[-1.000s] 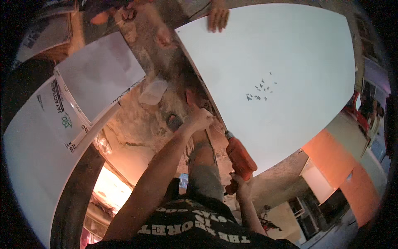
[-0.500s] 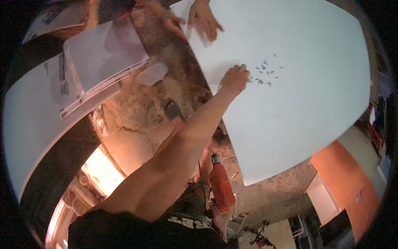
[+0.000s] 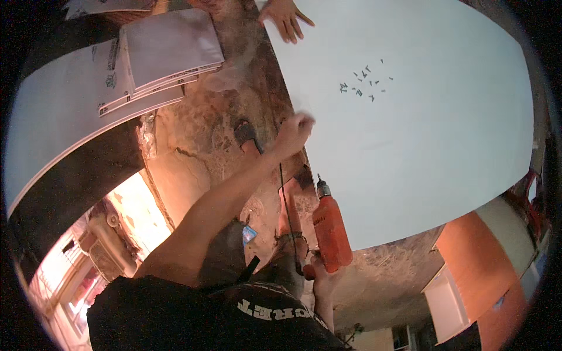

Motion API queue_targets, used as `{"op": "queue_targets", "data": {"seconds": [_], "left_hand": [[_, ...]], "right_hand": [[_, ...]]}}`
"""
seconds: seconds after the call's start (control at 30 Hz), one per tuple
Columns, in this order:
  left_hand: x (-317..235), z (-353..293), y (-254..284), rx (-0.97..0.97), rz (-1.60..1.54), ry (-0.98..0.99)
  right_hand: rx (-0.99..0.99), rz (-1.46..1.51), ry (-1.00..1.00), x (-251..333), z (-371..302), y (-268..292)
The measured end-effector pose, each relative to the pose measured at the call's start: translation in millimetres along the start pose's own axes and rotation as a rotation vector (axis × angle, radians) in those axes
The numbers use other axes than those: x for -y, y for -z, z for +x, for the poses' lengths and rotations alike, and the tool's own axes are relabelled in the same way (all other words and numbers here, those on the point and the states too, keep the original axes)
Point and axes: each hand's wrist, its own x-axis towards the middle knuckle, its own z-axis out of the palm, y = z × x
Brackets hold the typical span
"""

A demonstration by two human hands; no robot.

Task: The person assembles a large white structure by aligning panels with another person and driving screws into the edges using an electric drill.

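Note:
My left hand (image 3: pixel 296 131) is closed at the left edge of a large white panel (image 3: pixel 427 146); its fingers are slightly blurred, and I cannot make out what is in them. My right hand (image 3: pixel 321 267) grips the handle of an orange power drill (image 3: pixel 332 231) low by the panel's near corner. The drill's bit points away from me, and a dark cord hangs beside it. Several small dark screws (image 3: pixel 359 92) lie scattered on the panel, beyond my left hand. Another person's hand (image 3: pixel 287 22) rests flat, fingers spread, on the panel's far left corner.
At the left, stacked pale boards (image 3: pixel 175 50) lie on a larger white sheet (image 3: pixel 52 126). My sandalled foot (image 3: pixel 246 133) stands on the stained floor (image 3: pixel 181 167) between them and the panel. Orange boards (image 3: pixel 477 257) and a white box (image 3: pixel 448 301) are at the lower right.
My left hand has drawn back from the screws to the panel's left edge. The drill in my right hand has come up and right, beside the panel. The other person's second hand has left the panel's corner.

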Motion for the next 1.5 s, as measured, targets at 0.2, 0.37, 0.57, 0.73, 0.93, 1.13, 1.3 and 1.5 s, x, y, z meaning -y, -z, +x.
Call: {"op": "queue_targets", "data": {"seconds": [0.2,0.37,0.57,0.73,0.93,1.13,1.3,1.5], "left_hand": [[-23,-108,4,-0.041,-0.650,0.307],[15,-110,4,-0.104,-0.336,0.213],[29,-91,-1,-0.165,-1.360,0.515],[41,-56,15,-0.034,-1.595,0.392],[42,-14,50,0.035,-1.570,0.554],[15,40,69,0.073,-1.336,0.436],[5,93,97,0.134,-0.864,0.267],[8,166,119,-0.596,-0.332,0.002]], "right_hand": [[0.178,0.004,0.024,39,30,16],[0.301,-0.095,-0.025,60,35,-5],[0.284,-0.171,-0.132,91,49,-39],[0.246,-0.122,0.018,107,71,-75],[0.229,-0.128,0.063,131,91,-111],[0.188,-0.459,-0.013,155,118,-138],[0.115,-0.184,0.125,168,149,-169],[0.196,-0.294,0.140,203,182,-197]]}}
